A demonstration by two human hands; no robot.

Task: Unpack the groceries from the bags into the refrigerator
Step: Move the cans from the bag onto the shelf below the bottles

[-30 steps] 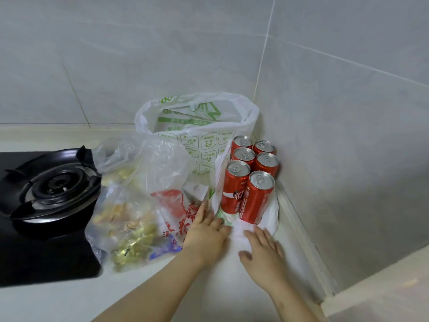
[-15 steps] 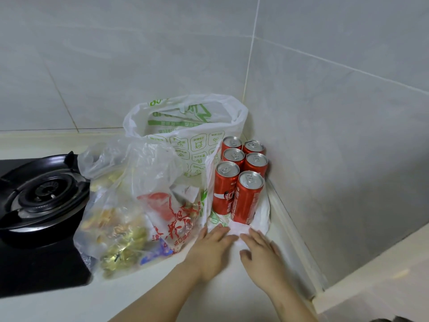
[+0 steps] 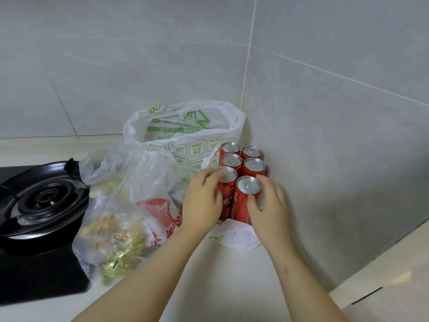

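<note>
Several red soda cans point(image 3: 241, 166) stand in two rows in the counter's corner, on a flattened white plastic bag point(image 3: 234, 235). My left hand point(image 3: 203, 201) curls round the front left can point(image 3: 227, 189), fingertips on its lid. My right hand point(image 3: 267, 205) curls round the front right can point(image 3: 246, 198). A white bag with green print point(image 3: 185, 135) stands open behind. A clear bag of groceries point(image 3: 116, 219) with a red printed packet lies to the left.
A black gas stove point(image 3: 39, 205) fills the counter's left side. Grey tiled walls point(image 3: 325, 135) meet in a corner right behind the cans. The pale counter point(image 3: 209, 287) runs toward me, and a ledge sits at the lower right.
Both hands have lifted off the flattened bag on the counter and moved forward onto the two front cans, one hand on each.
</note>
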